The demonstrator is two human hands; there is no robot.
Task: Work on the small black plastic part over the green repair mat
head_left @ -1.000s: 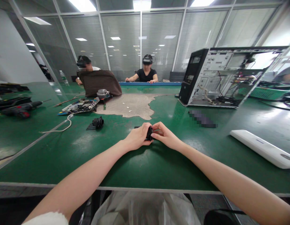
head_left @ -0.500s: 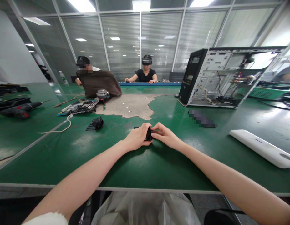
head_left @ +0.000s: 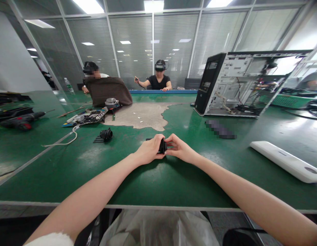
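1 small black part [head_left: 162,147] is held just at or above the green tabletop [head_left: 158,186], clasped by the curled fingers of the left hand [head_left: 150,147], while its right end is met by the right hand [head_left: 181,148], whose thumb and fingertips are parted around it; whether it is pinched there cannot be told. Its long axis, mostly covered by the left hand, seems to be laid left to right. Farther off, 1 black lens assembly [head_left: 106,134], 1 power drill [head_left: 23,122] and 1 open computer tower [head_left: 209,85] are seen.
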